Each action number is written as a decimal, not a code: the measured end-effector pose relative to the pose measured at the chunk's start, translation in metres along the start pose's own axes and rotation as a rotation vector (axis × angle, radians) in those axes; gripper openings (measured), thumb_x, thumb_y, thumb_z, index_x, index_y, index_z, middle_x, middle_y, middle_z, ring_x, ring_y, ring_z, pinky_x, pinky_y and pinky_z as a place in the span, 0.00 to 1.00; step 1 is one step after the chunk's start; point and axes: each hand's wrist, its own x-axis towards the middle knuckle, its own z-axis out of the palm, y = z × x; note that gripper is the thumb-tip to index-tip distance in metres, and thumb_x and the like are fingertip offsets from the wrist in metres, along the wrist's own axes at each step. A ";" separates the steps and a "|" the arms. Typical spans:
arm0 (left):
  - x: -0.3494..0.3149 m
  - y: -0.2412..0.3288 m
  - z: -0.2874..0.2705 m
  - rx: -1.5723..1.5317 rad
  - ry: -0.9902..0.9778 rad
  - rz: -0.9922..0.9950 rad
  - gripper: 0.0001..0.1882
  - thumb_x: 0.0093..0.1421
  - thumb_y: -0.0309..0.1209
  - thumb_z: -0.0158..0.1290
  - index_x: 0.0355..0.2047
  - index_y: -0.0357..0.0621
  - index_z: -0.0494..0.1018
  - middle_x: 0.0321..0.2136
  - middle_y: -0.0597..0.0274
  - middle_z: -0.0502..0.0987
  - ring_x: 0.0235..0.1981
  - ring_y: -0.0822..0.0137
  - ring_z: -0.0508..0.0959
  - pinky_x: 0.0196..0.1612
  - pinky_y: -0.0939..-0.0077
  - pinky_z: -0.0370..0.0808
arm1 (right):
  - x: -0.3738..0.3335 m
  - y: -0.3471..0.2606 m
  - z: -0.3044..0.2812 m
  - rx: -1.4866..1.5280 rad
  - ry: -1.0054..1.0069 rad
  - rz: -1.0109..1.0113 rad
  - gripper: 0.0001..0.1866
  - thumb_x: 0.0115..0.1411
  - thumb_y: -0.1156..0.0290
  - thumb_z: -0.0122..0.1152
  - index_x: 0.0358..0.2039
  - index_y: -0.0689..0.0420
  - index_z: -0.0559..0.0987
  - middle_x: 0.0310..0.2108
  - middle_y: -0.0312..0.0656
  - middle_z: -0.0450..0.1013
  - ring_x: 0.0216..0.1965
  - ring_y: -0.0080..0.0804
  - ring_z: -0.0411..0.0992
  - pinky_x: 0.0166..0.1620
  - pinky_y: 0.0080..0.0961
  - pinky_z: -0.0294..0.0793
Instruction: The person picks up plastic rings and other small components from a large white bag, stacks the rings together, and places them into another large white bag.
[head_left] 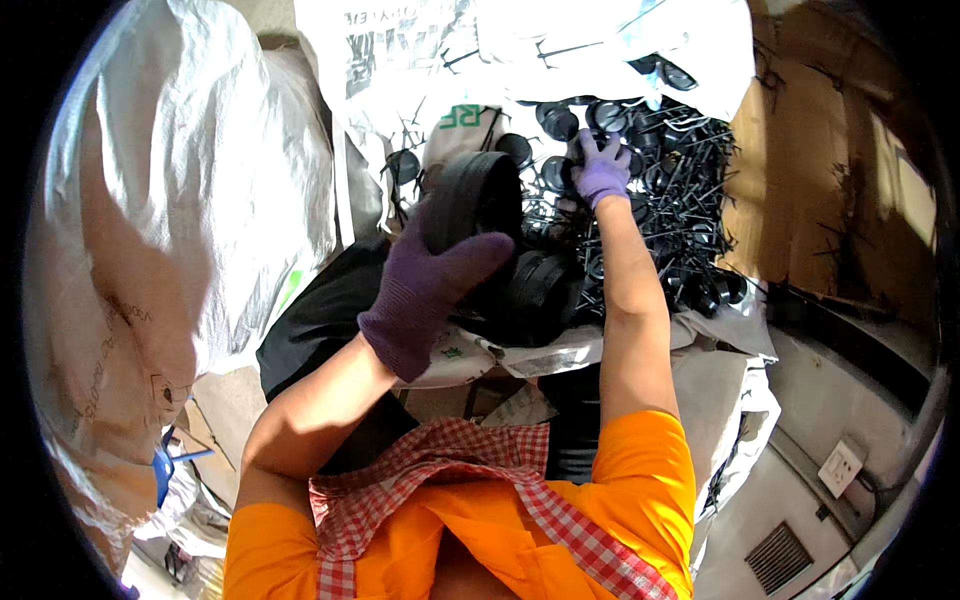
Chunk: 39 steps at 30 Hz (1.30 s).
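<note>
My left hand [425, 285], in a dark purple knitted glove, is closed round a stack of black round plastic caps [487, 190], with the thumb across the near side and the fingers mostly hidden behind. Farther off to the right, my right hand [603, 172], in a lighter-looking purple glove, reaches down onto loose black caps [557, 122] with its fingers apart. Its fingertips touch or hover just over a cap; which of these I cannot tell. Below the left thumb lie more black ribbed round pieces [540, 285], partly in shadow.
Thin black plastic sprues [690, 185] lie tangled with the caps on a white woven sack [420, 45]. A large white sack [230, 180] bulges at the left. Brown cardboard [800, 160] stands at the right, above a wall socket [842, 468].
</note>
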 end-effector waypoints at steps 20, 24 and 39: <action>-0.035 -0.047 -0.030 0.668 -0.936 0.886 0.19 0.50 0.28 0.60 0.43 0.39 0.72 0.39 0.55 0.76 0.42 0.60 0.77 0.45 0.68 0.74 | -0.276 -0.021 -0.171 0.193 0.235 -1.272 0.30 0.41 0.73 0.66 0.49 0.54 0.71 0.52 0.53 0.65 0.54 0.56 0.64 0.56 0.43 0.65; -0.098 -0.059 -0.012 -0.113 -0.749 -0.002 0.28 0.51 0.26 0.59 0.53 0.40 0.66 0.41 0.60 0.75 0.43 0.68 0.75 0.46 0.72 0.72 | -0.328 -0.032 -0.179 0.825 -0.025 -0.500 0.30 0.47 0.69 0.68 0.51 0.59 0.69 0.46 0.51 0.70 0.49 0.40 0.70 0.50 0.31 0.71; -0.168 -0.091 0.001 0.485 -0.358 0.634 0.40 0.46 0.26 0.61 0.60 0.38 0.57 0.36 0.58 0.76 0.37 0.73 0.76 0.41 0.75 0.74 | -0.345 -0.006 -0.113 1.894 -0.991 0.201 0.30 0.66 0.42 0.35 0.52 0.54 0.68 0.38 0.41 0.74 0.36 0.29 0.76 0.38 0.22 0.77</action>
